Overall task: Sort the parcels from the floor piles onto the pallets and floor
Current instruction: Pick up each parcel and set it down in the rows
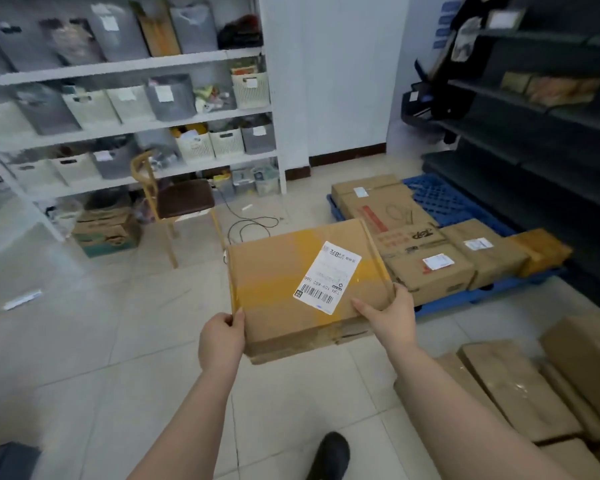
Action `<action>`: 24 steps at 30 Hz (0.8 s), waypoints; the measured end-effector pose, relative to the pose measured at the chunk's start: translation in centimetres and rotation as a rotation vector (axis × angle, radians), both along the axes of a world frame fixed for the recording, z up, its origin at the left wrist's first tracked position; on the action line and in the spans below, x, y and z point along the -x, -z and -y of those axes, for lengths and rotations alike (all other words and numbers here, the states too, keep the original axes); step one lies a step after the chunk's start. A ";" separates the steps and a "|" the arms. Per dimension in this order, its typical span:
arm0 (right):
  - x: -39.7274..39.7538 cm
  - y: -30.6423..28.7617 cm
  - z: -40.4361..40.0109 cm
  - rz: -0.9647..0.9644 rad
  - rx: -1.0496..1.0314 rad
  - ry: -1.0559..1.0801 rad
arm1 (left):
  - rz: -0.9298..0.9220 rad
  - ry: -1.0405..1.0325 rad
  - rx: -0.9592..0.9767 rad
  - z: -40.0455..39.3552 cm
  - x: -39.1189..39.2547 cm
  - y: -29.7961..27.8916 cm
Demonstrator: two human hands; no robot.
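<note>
Cardboard parcel (305, 289): held level above the tiled floor (84, 341), label upward.
Fingers: left hand (222, 341) and right hand (390, 318) are clamped on its near corners.
Heading: blue pallet (447, 202) lies ahead-right, nearer the right hand.

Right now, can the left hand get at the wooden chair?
Probably not. The left hand is gripping the held parcel with the right hand, and the wooden chair stands well beyond it.

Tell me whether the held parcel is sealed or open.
Sealed. Yellowish tape bands cross the parcel's top, and no flap is lifted; left hand and right hand grip its near corners.
</note>
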State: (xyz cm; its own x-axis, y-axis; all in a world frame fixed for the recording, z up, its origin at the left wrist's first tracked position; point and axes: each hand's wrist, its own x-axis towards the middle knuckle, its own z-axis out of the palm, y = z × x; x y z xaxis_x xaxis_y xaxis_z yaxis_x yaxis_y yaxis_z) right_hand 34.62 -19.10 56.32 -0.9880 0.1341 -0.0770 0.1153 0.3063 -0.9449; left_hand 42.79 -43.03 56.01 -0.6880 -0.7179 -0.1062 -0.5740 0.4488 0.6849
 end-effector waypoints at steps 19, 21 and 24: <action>35.5 1.3 1.0 0.149 -0.056 0.311 | 0.055 0.472 0.012 3.0 41.3 2.0; 39.7 1.5 0.7 0.167 -0.058 0.396 | 0.017 0.519 -0.054 2.3 47.1 2.4; 45.5 1.2 0.8 0.138 -0.028 0.536 | -0.007 0.597 -0.091 1.1 55.3 2.1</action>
